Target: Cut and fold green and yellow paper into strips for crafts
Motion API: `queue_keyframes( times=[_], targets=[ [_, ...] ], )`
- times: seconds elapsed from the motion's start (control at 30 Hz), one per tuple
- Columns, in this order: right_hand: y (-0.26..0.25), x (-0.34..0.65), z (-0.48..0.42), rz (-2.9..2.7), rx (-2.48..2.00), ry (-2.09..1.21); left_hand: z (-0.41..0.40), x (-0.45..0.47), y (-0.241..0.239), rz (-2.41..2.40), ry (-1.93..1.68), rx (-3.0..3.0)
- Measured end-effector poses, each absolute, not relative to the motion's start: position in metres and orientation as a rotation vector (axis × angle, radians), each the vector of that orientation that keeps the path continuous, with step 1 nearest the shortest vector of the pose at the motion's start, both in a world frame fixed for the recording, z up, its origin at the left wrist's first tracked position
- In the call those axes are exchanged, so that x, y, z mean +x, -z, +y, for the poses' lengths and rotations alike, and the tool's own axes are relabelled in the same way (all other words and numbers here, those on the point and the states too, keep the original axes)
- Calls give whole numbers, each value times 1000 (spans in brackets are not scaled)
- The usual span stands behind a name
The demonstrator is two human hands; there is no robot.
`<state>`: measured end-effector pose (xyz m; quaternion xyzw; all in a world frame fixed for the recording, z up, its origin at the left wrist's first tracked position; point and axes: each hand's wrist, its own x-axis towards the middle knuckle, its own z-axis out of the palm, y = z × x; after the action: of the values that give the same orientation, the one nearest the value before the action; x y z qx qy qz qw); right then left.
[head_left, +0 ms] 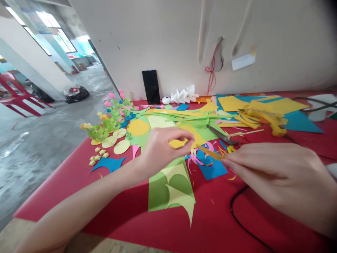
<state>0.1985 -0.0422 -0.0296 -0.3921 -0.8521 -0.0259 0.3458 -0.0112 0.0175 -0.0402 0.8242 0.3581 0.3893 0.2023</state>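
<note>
A narrow yellow paper strip stretches between my two hands above the red table covering. My left hand pinches its left end between thumb and fingertips. At the other end, my right hand grips the strip between thumb and forefinger. Under and around the hands lie blue paper, pink and yellow paper scraps, and a green sheet with pale yellow cut-outs on it. Scissors rest just beyond the right hand, partly over the papers.
A yellow glue gun lies at the back right, and a black cable curves across the front right. Paper-flower stems, pale yellow discs and small folded stars stand at left. A phone leans against the board.
</note>
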Motion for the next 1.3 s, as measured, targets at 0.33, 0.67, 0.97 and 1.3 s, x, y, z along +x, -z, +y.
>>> queue_keyframes(
  times=[0.33, 0.67, 0.97, 1.3],
  targets=[
    [36, 190, -42, -2221, -985, 13, -2, 1, 44, 586, -1074, 2397],
    [33, 197, -42, -2222, -982, 144, 21, -11, 45, 1060, -1101, 2271],
    [36, 202, -30, -2225, -1053, -7, 4, -4, 41, 807, -865, 2279],
    [41, 187, -41, -2053, -1100, 36, -13, 0, 47, 788, -878, 2471]
  ],
)
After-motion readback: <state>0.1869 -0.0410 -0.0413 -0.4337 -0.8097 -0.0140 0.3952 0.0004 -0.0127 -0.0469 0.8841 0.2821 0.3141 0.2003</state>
